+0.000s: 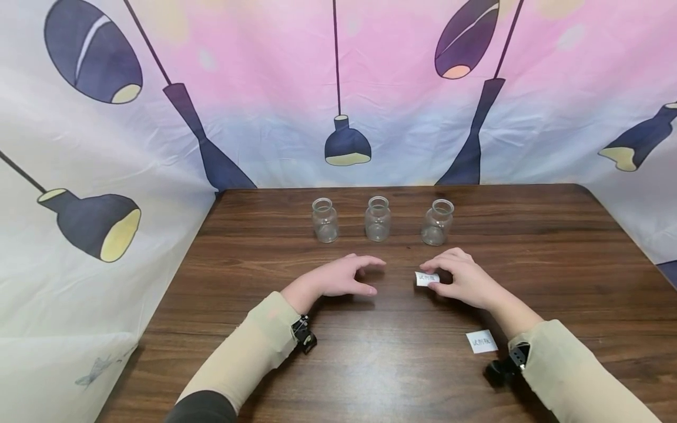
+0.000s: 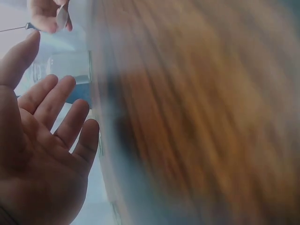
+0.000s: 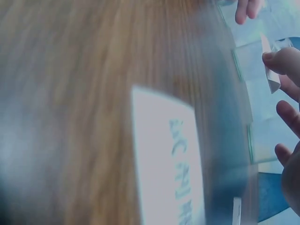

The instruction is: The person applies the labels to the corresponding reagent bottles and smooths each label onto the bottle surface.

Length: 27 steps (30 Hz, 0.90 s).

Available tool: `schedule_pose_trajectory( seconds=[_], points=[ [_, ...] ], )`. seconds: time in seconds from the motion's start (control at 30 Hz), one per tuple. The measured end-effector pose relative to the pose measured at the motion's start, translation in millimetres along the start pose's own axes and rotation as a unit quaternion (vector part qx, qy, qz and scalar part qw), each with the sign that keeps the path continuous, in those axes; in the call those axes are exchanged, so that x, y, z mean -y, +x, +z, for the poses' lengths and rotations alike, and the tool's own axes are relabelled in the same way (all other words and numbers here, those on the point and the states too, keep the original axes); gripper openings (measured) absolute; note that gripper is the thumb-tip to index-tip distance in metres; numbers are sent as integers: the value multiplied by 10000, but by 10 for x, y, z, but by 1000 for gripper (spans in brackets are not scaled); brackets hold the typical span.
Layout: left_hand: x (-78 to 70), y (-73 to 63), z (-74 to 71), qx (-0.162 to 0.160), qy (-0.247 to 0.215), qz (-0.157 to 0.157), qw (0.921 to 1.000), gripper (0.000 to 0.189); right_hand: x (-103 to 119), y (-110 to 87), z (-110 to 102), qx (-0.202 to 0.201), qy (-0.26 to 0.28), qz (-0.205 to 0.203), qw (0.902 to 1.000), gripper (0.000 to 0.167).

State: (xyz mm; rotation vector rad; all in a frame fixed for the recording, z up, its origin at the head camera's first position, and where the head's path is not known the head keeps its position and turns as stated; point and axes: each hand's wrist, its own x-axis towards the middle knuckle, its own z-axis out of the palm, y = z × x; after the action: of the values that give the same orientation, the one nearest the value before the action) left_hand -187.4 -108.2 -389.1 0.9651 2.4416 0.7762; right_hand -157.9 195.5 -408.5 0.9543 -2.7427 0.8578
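1. Right hand (image 1: 460, 282): thumb and fingers brought together on a printed label (image 1: 427, 279), held just above the desk (image 1: 370, 376) in front of the right jar (image 1: 437, 223). Likely hazard: too firm a pinch could crease the label, which looks bowed in the right wrist view.
2. Left hand (image 1: 338, 276): fingers extended, thumb well apart, nothing held.
3. Left jar (image 1: 325, 221), middle jar (image 1: 378, 220) and right jar: upright in a row, mouths uncovered. A forward reach with poor clearance might let the knuckles tip one.
4. Loose label (image 1: 482, 341): flat, beside the right wrist camera (image 1: 505, 365); a low sweep of that wrist could drag it.
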Motion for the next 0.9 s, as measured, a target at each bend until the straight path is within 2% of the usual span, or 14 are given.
schedule_pose_trajectory(
  seconds=[0.1, 0.37, 0.57, 0.7, 0.9],
  points=[
    [-18, 20, 24, -6, -117, -33, 9999, 57, 41, 55, 21, -81, 8, -85, 9999, 35],
    [-53, 70, 53, -112, -524, 254, 9982, 46, 133, 178, 71, -299, 98, -310, 9990, 34],
    [-66, 86, 91, -278, -773, 209, 9964, 40, 152, 241, 130, -555, 60, -566, 9968, 33],
    [-55, 114, 127, -476, -1104, 219, 9925, 35, 176, 281, 162, -707, 88, -740, 9947, 33],
    [-47, 142, 157, -729, -1662, 250, 9831, 29, 205, 322, 196, -765, 111, -783, 9939, 32]
  ],
)
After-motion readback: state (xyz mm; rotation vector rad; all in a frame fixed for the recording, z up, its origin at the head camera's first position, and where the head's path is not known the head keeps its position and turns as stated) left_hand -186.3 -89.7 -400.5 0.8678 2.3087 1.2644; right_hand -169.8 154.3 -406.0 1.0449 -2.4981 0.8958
